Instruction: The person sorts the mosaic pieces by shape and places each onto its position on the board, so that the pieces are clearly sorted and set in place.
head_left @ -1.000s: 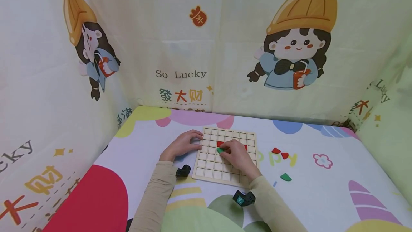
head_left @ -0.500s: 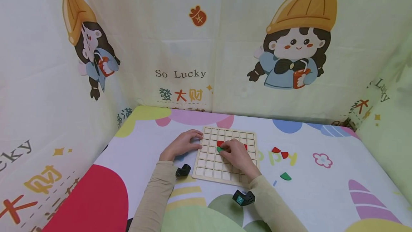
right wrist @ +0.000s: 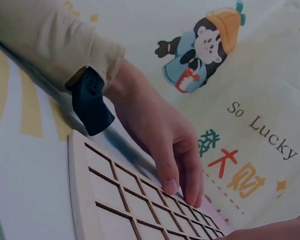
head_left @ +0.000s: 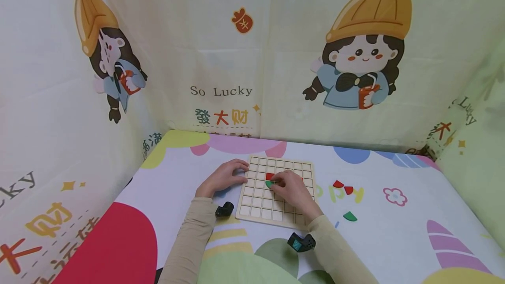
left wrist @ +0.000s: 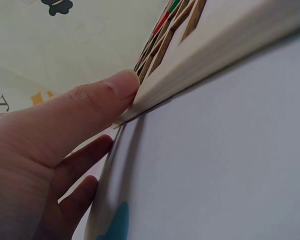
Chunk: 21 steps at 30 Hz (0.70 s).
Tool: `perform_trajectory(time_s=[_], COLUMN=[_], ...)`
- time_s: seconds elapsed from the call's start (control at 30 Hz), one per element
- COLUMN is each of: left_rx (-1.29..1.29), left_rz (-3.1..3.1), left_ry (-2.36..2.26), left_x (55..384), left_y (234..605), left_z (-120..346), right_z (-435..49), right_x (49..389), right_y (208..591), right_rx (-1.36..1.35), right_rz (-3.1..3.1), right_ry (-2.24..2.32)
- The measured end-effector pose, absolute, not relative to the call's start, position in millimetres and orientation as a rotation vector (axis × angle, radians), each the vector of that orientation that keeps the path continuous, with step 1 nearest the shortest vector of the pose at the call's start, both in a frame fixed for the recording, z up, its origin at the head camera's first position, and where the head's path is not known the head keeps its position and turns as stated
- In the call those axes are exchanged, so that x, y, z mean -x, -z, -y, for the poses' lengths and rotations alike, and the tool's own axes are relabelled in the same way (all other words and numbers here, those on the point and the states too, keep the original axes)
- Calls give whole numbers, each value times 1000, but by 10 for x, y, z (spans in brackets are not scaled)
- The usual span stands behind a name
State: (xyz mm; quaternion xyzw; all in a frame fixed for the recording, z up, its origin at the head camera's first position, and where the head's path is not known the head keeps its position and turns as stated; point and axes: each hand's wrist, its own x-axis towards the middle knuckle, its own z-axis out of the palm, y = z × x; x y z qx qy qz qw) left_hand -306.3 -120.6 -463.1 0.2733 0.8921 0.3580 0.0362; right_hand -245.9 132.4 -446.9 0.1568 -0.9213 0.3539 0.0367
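A wooden grid board point(head_left: 249, 200) lies on the table in the head view. My left hand point(head_left: 225, 179) rests against its left edge, fingers apart and relaxed; in the left wrist view the thumb point(left wrist: 102, 95) touches the rim. Over the board's middle, my right hand point(head_left: 292, 188) has curled fingers, with thumb and fingertips pinching a green piece point(head_left: 269, 184) with a curved edge, partly hidden. Just beyond it a red piece point(head_left: 270, 176) sits in a cell. In the right wrist view, only part of the right hand point(right wrist: 277, 231) shows at the lower right.
Right of the board lie two red pieces point(head_left: 338, 184) and a green quarter-circle piece point(head_left: 350, 216). Black wrist devices are on the left wrist point(head_left: 225, 209) and the right wrist point(head_left: 301, 242). Printed cloth walls point(head_left: 284, 117) stand around the table's back and sides.
Both hands stay in nearly the same place on the board. The right wrist has shifted very slightly to the right, and less red shows beyond the right hand.
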Motion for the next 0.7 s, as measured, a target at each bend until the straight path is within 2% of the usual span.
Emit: perform_trajectory(time_s=[0.3,0.7], left_rx=[-821,-793], left_rz=[-2737,-2731], left_ry=[-1108,-1116], left_x=[3068,3054], left_y=[4651,4631], left_z=[1203,1197], right_z=[-1612,-2479], right_x=[2395,2095], right_y=[4367,4259], right_rx=[-373,-389], right_rz=[2891,2939], right_ry=[-1140,-987])
